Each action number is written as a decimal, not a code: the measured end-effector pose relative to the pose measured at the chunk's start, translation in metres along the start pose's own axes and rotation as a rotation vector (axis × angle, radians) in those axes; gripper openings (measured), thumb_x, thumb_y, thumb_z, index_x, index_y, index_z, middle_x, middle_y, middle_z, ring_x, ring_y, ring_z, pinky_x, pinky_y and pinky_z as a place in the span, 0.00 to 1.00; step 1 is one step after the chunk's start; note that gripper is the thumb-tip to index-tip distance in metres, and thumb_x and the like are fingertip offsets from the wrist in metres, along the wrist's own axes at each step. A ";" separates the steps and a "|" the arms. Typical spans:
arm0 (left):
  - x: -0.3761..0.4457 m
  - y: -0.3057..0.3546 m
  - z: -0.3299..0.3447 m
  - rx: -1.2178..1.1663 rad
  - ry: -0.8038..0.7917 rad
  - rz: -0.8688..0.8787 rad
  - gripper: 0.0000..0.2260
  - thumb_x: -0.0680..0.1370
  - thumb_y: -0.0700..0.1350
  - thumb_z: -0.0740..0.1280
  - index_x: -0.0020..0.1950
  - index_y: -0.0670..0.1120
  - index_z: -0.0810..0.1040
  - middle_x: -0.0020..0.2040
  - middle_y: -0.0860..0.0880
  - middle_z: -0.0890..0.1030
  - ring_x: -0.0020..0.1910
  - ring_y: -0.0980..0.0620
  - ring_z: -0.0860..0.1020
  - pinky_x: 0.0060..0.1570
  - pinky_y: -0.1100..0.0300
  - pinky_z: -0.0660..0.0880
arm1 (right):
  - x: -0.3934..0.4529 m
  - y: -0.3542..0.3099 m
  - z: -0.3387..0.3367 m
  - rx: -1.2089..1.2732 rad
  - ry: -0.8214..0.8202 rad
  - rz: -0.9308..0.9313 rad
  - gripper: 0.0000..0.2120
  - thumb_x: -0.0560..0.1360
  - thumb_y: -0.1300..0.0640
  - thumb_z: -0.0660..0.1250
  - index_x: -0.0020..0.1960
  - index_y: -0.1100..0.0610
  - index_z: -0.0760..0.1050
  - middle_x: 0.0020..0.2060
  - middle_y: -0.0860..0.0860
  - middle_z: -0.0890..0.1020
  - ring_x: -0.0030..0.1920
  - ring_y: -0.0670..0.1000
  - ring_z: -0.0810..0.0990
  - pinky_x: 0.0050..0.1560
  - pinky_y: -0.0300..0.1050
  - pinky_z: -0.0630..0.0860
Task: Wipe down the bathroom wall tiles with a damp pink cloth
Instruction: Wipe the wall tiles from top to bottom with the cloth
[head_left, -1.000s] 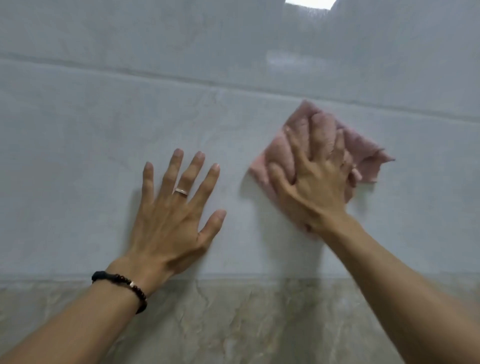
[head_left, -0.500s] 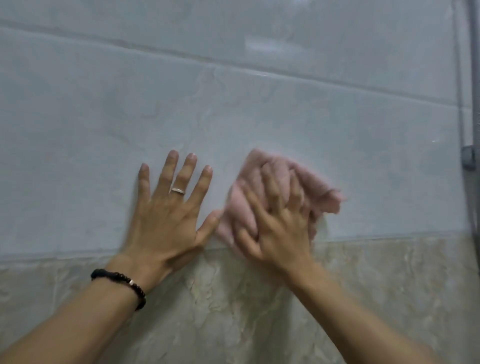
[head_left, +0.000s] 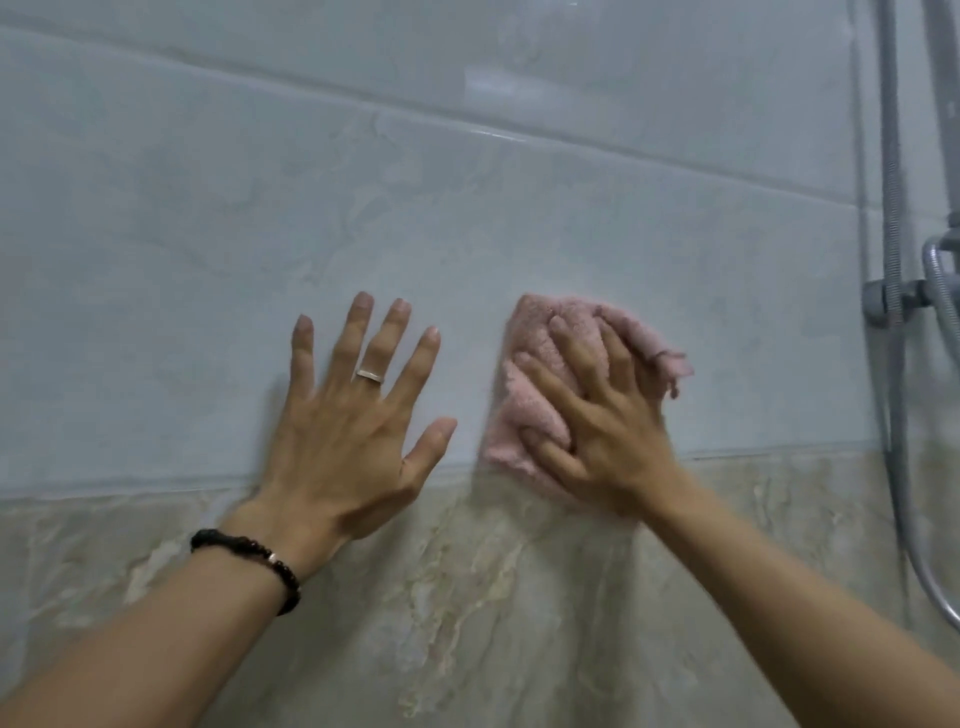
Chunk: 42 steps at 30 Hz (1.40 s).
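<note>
Head view looks at both hands on the wall tiles. Left hand lies flat and released, fingers spread, just beside the pink cloth, not touching it. Right hand presses the bunched cloth to the wall at the seam above the beige tiles; whether its blurred fingers curl into the folds I cannot tell. A shower hose is cut off at the right edge.
</note>
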<state>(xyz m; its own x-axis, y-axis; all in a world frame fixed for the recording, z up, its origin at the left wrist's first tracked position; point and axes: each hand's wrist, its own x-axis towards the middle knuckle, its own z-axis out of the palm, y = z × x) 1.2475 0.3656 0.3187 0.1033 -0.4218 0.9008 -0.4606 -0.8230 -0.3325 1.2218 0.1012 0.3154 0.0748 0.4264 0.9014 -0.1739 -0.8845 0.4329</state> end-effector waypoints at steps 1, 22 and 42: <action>0.003 0.005 0.002 0.000 -0.005 -0.001 0.31 0.78 0.62 0.50 0.77 0.46 0.61 0.78 0.42 0.59 0.78 0.40 0.52 0.71 0.32 0.45 | 0.005 0.017 0.002 -0.041 -0.016 0.081 0.31 0.78 0.36 0.55 0.77 0.46 0.66 0.79 0.55 0.63 0.74 0.68 0.63 0.73 0.66 0.59; 0.057 0.076 0.010 0.020 -0.028 -0.147 0.32 0.78 0.64 0.46 0.79 0.50 0.56 0.79 0.46 0.56 0.79 0.44 0.47 0.73 0.36 0.41 | 0.008 0.092 0.012 0.056 0.018 -0.002 0.38 0.72 0.27 0.57 0.77 0.43 0.67 0.79 0.54 0.63 0.75 0.71 0.61 0.71 0.69 0.59; 0.095 0.093 0.008 0.018 -0.061 -0.285 0.34 0.76 0.66 0.39 0.79 0.54 0.49 0.80 0.49 0.48 0.78 0.48 0.39 0.73 0.40 0.35 | 0.113 0.154 0.008 0.082 -0.027 0.061 0.34 0.75 0.32 0.52 0.78 0.43 0.61 0.80 0.52 0.60 0.75 0.67 0.60 0.70 0.67 0.61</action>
<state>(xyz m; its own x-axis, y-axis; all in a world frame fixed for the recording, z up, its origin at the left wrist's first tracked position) 1.2212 0.2459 0.3712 0.2798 -0.1941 0.9402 -0.3895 -0.9181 -0.0736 1.2112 0.0114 0.4837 0.0933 0.3674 0.9254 -0.0979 -0.9215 0.3757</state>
